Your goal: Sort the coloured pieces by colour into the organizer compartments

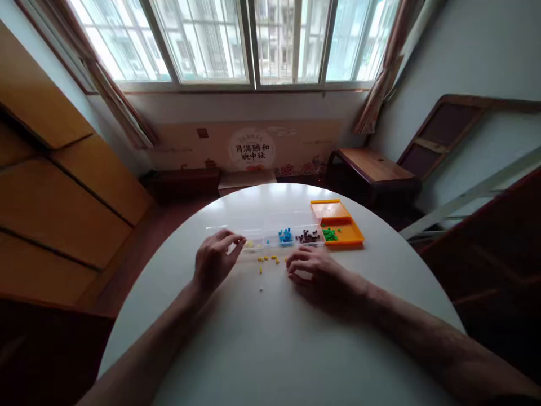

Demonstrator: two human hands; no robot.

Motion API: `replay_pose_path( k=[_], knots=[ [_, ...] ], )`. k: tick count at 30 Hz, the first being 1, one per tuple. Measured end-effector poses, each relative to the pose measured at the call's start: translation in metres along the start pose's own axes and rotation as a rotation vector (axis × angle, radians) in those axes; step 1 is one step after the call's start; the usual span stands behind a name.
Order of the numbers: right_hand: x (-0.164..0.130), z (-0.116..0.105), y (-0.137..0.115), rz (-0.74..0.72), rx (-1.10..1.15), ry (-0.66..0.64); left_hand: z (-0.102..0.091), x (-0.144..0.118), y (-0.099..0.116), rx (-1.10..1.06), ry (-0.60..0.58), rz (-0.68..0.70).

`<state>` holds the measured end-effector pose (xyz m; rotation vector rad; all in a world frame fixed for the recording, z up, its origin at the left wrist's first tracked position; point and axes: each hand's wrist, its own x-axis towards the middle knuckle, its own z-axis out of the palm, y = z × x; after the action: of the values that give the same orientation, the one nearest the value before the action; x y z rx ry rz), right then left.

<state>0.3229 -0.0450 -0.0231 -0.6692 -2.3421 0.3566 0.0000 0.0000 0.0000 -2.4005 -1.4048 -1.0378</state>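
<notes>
My left hand (214, 255) hovers at the left end of a clear divided plastic box (270, 241), thumb and fingertips pinched together. Whatever is between them is too small to name. Pale yellow pieces (249, 245) lie in the compartment beside those fingertips. My right hand (311, 266) rests low over the table in front of the box, fingers curled together. Its fingertips are beside a small yellow piece (285, 259), and what they hold, if anything, is hidden. Several loose yellow pieces (274, 257) lie between the hands. Blue pieces (285, 235) and dark brown pieces (308, 236) fill other compartments.
An orange tray (357, 232) with green pieces (329, 234) stands right of the box. One tiny dark piece (261, 290) lies nearer to me on the round white table (270, 349). Beyond are a wooden bench (376, 163) and windows; a cabinet (63, 192) stands left.
</notes>
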Motion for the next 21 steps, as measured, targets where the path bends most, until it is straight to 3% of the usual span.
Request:
replay_pose_path(
  k=[4,9,14,21],
  knots=[
    [0.001,-0.001,0.000,-0.018,0.006,0.001,-0.002,0.000,0.002,-0.094,-0.052,0.037],
    [-0.001,0.002,0.004,-0.030,-0.001,-0.011,-0.010,-0.002,0.008,-0.462,-0.377,0.276],
    [-0.001,0.003,0.005,-0.042,-0.019,-0.006,-0.019,-0.001,0.017,-0.638,-0.603,0.326],
    [-0.001,0.004,0.005,-0.027,-0.017,-0.013,-0.014,-0.006,0.013,-0.588,-0.630,0.344]
  ],
)
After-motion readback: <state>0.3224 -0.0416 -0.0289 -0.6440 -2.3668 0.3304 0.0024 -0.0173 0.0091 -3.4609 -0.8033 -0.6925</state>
